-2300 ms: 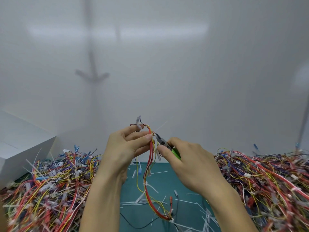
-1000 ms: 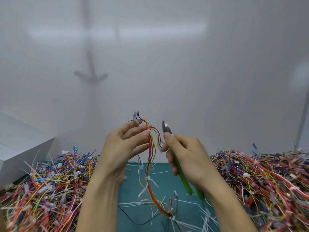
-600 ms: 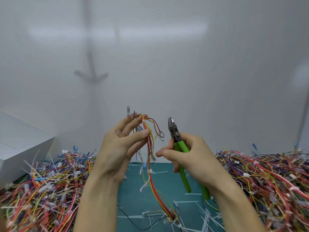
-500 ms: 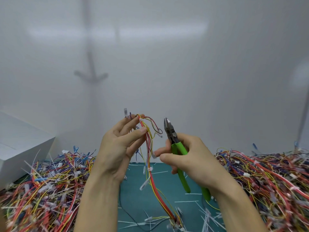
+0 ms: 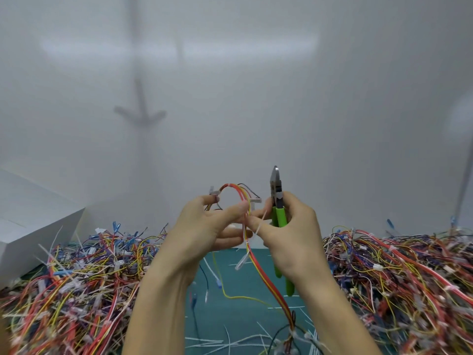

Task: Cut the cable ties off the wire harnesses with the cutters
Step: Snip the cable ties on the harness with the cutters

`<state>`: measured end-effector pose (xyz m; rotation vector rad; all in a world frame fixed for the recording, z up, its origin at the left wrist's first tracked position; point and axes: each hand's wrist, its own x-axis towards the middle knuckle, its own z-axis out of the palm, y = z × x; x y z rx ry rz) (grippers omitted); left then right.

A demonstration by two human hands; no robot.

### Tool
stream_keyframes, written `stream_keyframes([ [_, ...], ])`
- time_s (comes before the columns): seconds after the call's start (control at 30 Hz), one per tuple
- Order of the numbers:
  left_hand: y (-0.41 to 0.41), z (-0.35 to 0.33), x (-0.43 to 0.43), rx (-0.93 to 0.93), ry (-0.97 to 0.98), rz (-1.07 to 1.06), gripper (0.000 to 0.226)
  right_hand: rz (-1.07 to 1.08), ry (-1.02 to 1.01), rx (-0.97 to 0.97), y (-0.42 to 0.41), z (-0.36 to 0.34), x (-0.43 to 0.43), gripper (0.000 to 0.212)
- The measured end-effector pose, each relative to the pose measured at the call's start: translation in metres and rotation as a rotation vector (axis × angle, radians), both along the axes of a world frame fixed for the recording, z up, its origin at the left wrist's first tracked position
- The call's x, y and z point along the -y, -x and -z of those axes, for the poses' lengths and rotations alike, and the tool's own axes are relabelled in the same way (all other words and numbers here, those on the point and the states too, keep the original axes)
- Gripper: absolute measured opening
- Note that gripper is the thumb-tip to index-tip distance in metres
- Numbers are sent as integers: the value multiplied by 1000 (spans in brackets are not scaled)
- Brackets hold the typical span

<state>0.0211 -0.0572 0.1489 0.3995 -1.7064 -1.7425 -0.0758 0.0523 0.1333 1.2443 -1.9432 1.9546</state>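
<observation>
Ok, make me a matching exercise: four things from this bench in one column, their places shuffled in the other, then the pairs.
1 cutters
2 harness
3 white box
4 mat

A far left
B between the wire piles
C in the right hand, tip up
D held by the left hand

Pairs: 1-C, 2-D, 3-A, 4-B

Teal mat [image 5: 238, 319] at lower centre bears a wire heap [image 5: 76, 278] at lower left, another heap [image 5: 399, 278] at lower right, ties [image 5: 202, 340] between, and a box [image 5: 30, 226] at far left.
</observation>
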Motion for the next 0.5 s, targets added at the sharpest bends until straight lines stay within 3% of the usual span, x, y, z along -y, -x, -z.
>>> stream_keyframes([
  [0.23, -2, 4, 0, 4, 7, 116, 79, 21, 18, 59, 9, 4, -2, 25],
  [0.4, 2, 3, 0, -52, -42, -3, 58, 42, -81, 2, 10, 1, -5, 20],
  [0.5, 3, 4, 2, -113, -83, -108, 46, 34, -276, -120, 14, -3, -13, 38],
])
